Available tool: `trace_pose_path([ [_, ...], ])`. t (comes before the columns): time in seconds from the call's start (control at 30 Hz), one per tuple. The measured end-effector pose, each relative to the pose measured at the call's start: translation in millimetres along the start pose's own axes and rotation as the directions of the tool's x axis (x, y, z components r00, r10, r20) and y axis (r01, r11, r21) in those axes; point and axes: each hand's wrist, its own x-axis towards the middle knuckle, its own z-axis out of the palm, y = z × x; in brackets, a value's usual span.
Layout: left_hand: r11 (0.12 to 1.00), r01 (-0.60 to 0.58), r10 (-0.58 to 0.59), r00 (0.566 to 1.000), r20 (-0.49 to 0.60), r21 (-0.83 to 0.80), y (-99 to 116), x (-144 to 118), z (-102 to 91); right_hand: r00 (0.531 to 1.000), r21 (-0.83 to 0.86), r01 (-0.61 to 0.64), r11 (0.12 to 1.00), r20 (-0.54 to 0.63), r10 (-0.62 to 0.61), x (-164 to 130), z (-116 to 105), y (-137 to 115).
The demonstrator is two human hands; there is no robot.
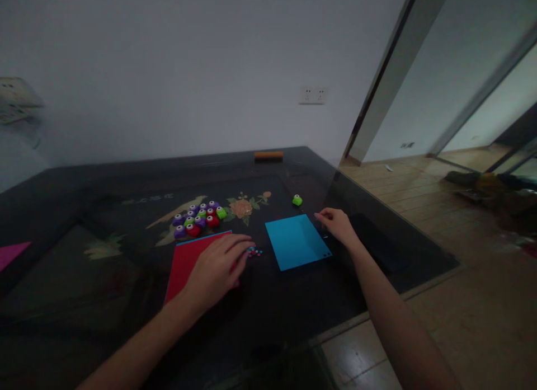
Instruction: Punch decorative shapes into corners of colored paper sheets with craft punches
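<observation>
Just now the left hand [218,267] lies flat, fingers spread and holding nothing, on the right edge of the red paper sheet [188,261] at lower centre of the frame. Its fingertips almost touch a small scatter of punched paper bits [254,252] on the dark worktop [104,278]. The right hand [338,225] rests at the upper right corner of the blue paper sheet [297,242], right of centre. Its fingers are curled loosely, and in this dim view it is hard to tell whether they pinch the sheet's edge or only touch it.

Above the red sheet sits a cluster of purple, green and red craft punches [200,216]. A lone green punch [297,200] stands just above the blue sheet, near the right hand.

To handle the blue sheet well, the right grip would probably do best taking the corner lightly between thumb and forefinger. The left palm should stay flat so the red sheet does not slide into the bits.
</observation>
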Motion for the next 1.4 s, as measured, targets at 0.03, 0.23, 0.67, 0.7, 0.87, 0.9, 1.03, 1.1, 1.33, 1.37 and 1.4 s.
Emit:
trace_pose_path([
  [0.03, 0.999, 0.052, -0.052, 0.999, -0.008, 0.006, -17.5, -6.9, -3.0, 1.000, 0.007, 0.005, 1.000, -0.009, -0.005, -0.1, 0.0, -0.5],
  [0.23, 0.938, 0.347, -0.345, 0.928, -0.141, -0.007, -107.0, -47.6, -18.8, 0.997, 0.053, 0.029, 0.998, -0.077, -0.025, 0.8, 5.5, -5.7],
  [0.67, 0.915, 0.396, -0.398, 0.917, -0.016, -0.069, -121.7, -53.2, -21.5, 0.960, 0.135, 0.279, 0.951, -0.043, -0.276, -10.0, 26.8, -101.8],
  [0.7, 0.916, 0.395, -0.397, 0.918, -0.011, -0.067, -122.0, -53.9, -21.7, 0.951, 0.165, 0.308, 0.937, -0.016, -0.310, -11.0, 35.3, -113.3],
  [0.87, 0.914, 0.399, -0.398, 0.917, 0.027, -0.077, -126.0, -56.6, -17.4, 0.891, 0.088, 0.388, 0.917, 0.216, -0.398, -20.5, 94.6, -157.8],
  [0.9, 0.910, 0.407, -0.405, 0.914, 0.035, -0.078, -127.2, -57.1, -15.4, 0.875, 0.038, 0.413, 0.910, 0.262, -0.407, -23.1, 106.2, -163.1],
  [1.03, 0.896, 0.440, -0.436, 0.897, 0.073, -0.062, -132.1, -59.6, -6.1, 0.782, -0.108, 0.567, 0.817, 0.382, -0.492, -30.0, 136.8, -173.5],
  [1.1, 0.896, 0.443, -0.439, 0.895, 0.082, -0.031, -134.4, -61.2, -2.1, 0.753, -0.163, 0.617, 0.770, 0.406, -0.518, -30.5, 142.7, -174.3],
  [1.33, 0.896, 0.439, -0.443, 0.894, 0.069, 0.069, -137.6, -61.8, 3.2, 0.733, -0.174, 0.653, 0.737, 0.391, -0.557, -30.2, 146.1, -171.4],
  [1.37, 0.897, 0.436, -0.441, 0.895, 0.069, 0.076, -137.2, -61.4, 3.1, 0.737, -0.174, 0.650, 0.740, 0.383, -0.557, -30.7, 146.2, -171.1],
  [1.4, 0.898, 0.432, -0.438, 0.897, 0.068, 0.084, -136.6, -61.0, 2.8, 0.742, -0.177, 0.646, 0.743, 0.377, -0.555, -31.1, 146.3, -170.9],
])
